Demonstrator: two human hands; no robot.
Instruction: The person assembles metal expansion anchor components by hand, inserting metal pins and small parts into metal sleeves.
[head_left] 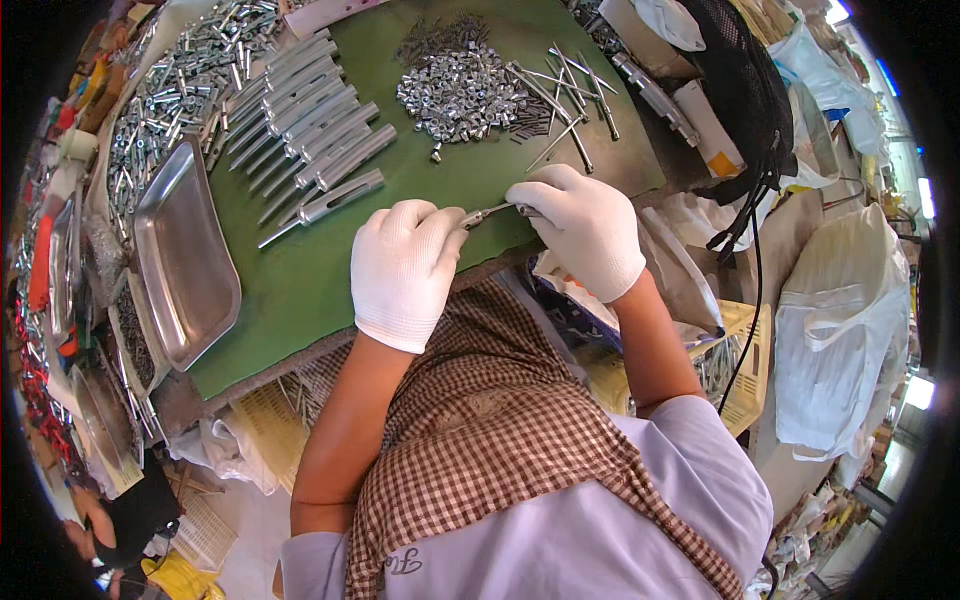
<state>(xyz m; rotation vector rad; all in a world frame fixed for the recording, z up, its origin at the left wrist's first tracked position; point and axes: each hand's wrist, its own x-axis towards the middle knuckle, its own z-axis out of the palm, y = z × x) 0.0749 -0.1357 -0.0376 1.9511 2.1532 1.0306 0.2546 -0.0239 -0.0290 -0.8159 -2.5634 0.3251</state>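
Both my hands wear white knitted gloves and meet over the near edge of the green work mat (310, 335). Between them spans a thin metal rod (494, 211). My left hand (403, 268) pinches its left end, where a small silvery metal piece shows at the fingertips. My right hand (585, 225) has its fingers closed on the other end, by a short dark grey tip. Glove fingers hide much of both ends. Just beyond my left hand lies a slotted metal tube (328, 205), the nearest of a row of such tubes.
A pile of small metal collars (465, 95) sits at the far middle, with dark pins (530, 118) beside it. Long thin rods (575, 95) lie right of these. A steel tray (188, 255) and a heap of metal fittings (190, 80) occupy the left; a black cable (757, 290) hangs right.
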